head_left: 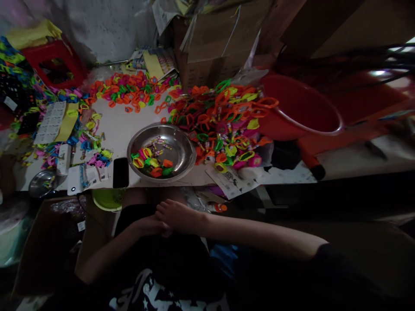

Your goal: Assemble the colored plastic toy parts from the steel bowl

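My right hand (173, 214) rests in my lap, laid across my left hand (151, 225), with its fingers draped loosely over it. Most of the left fingers are hidden underneath, and nothing held shows in either hand. Beyond them, on the white table, stands a round steel bowl (181, 149) near the front edge. Inside it lie several bright plastic toy watches (145, 160) and some small patterned pieces (158, 144). A black phone (121, 172) lies just left of the bowl.
A large heap of colourful watch-like toys (223, 116) borders the bowl's right side, with a red basin (304, 106) beyond. More orange pieces (129, 88) lie at the back. Sticker sheets (50, 123), a small steel bowl (43, 183) and a red stool (53, 62) are leftward. A cardboard box (214, 47) stands behind.
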`<action>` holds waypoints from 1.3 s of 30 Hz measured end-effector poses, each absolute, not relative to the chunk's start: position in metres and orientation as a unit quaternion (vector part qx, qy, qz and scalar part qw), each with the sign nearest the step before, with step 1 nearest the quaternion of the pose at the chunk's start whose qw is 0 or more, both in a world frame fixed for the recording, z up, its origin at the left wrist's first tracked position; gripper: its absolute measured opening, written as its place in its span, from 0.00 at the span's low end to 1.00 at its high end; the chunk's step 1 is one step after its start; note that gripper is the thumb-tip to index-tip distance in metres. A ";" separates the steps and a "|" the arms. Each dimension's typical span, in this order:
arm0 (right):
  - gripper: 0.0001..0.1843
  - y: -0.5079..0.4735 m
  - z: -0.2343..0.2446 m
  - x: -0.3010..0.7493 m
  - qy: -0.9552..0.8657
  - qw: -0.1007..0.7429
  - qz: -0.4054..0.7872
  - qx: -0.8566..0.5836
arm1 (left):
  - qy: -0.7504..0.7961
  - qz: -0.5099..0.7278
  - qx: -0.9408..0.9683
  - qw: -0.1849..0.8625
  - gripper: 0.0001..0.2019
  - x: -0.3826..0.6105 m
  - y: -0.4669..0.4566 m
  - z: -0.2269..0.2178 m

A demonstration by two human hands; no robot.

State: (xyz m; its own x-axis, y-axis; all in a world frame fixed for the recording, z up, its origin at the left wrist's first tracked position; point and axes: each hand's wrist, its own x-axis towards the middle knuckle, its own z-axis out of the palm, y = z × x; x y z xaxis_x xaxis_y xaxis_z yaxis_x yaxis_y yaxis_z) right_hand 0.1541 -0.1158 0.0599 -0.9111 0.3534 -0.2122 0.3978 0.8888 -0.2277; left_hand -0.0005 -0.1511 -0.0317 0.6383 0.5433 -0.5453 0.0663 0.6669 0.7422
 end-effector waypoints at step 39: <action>0.10 -0.099 0.009 0.136 0.373 -0.341 -0.730 0.460 | 0.374 0.200 0.866 0.266 0.32 -0.007 -0.096 0.027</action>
State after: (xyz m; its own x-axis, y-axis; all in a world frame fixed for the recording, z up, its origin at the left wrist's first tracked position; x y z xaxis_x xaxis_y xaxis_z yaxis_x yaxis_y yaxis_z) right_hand 0.1358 -0.0994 0.0088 -0.3445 0.8413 -0.4166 -0.1544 -0.4885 -0.8588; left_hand -0.0069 -0.0955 0.0275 0.6397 0.7542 0.1481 0.5412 -0.5787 0.6101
